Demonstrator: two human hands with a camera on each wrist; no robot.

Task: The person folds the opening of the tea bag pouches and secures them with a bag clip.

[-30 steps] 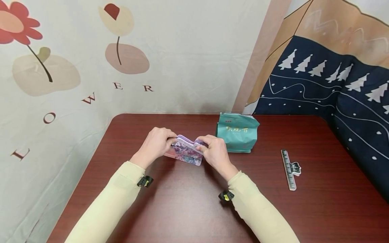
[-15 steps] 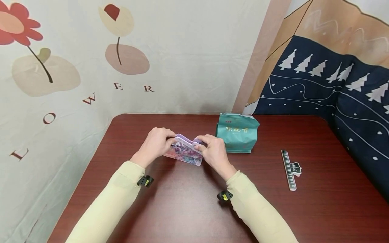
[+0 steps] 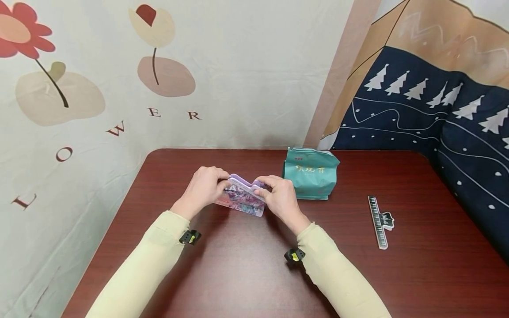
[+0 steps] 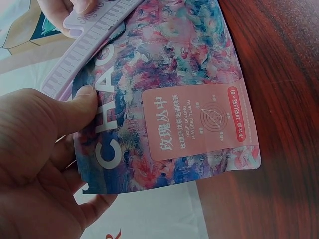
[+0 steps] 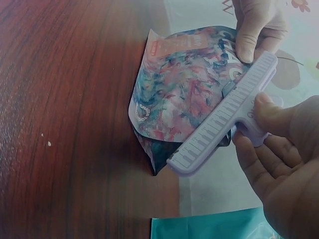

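Observation:
A tea bag pouch [image 4: 174, 64] with a blue and pink painted pattern and a pink label stands on the table, slightly slanted in the head view. My left hand [image 3: 203, 187] pinches its top edge near one corner, thumb on the printed front and fingers behind. A lilac bag clip [image 5: 224, 117] with a piano-key pattern lies along the pouch's top edge, its long bar reaching past the far corner. My right hand [image 3: 283, 198] pinches the clip's handle between thumb and fingers. In the left wrist view, the clip's other end comes close to my left thumb.
Behind my right hand stands a teal pouch [image 3: 312, 176] with gold characters. A black and white piano-key clip [image 3: 379, 223] lies at the right on the dark red wooden table [image 3: 238, 265]. Printed fabric [image 3: 246, 88] hangs along the table's far edge.
Both hands keep their grips on the pouch and the clip. My right wrist has shifted very slightly left, and the clip's bar has tilted a little.

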